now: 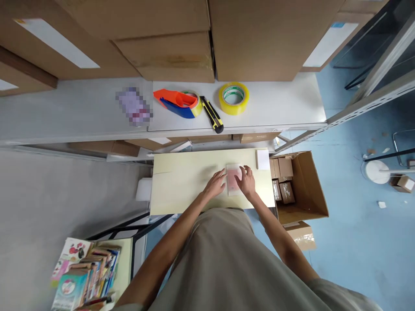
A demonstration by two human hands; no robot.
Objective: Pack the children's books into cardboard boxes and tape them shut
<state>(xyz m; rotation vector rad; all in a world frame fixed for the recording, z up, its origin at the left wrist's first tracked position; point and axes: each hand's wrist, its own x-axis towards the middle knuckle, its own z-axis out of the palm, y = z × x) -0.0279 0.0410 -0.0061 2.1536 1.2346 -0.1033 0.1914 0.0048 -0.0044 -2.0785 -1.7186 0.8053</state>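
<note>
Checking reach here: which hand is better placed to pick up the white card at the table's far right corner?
Probably the right hand: it rests on the pink packet, close to the white card. The left hand lies beyond the packet.

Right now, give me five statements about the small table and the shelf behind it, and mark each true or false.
1. Both hands, the left hand and the right hand, rest on a flat pinkish packet on the pale table. True.
2. The yellow tape roll lies on the floor. False: it lies on the white shelf.
3. A utility knife lies between the tape dispenser and the tape roll. True.
4. The open carton to the right of the table holds nothing. False: small boxes sit inside.
5. A white card lies at the table's far right corner. True.
</note>
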